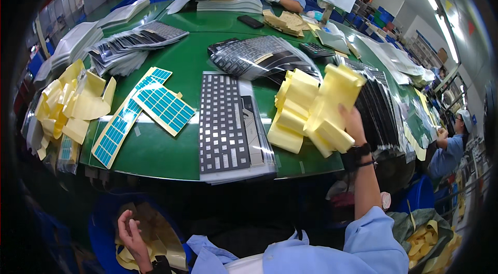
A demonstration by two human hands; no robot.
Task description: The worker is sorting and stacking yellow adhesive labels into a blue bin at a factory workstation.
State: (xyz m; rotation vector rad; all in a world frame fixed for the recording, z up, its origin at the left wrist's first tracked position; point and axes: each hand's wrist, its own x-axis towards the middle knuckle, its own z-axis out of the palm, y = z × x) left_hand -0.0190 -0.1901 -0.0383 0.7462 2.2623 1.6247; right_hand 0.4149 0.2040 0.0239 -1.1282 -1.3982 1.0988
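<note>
As head view shows, right hand (354, 126) grips folded yellow sheets (330, 105), right of keyboard panel (223, 123) on green surface (181, 69). Left hand (134, 238), fingers loosely curled, empty, is over blue bin (100, 224), front-left of keyboard panel. Blue label sheets (167, 109) lie left of keyboard panel.

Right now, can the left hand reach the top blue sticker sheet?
Probably yes: the left hand seems empty, and nothing covers the top blue sheet, though the hand must first rise past the table edge.

The green table (161, 157) bears two teal label sheets (166, 107), two yellow paper heaps (332, 100) and probably one black phone (250, 21).
</note>
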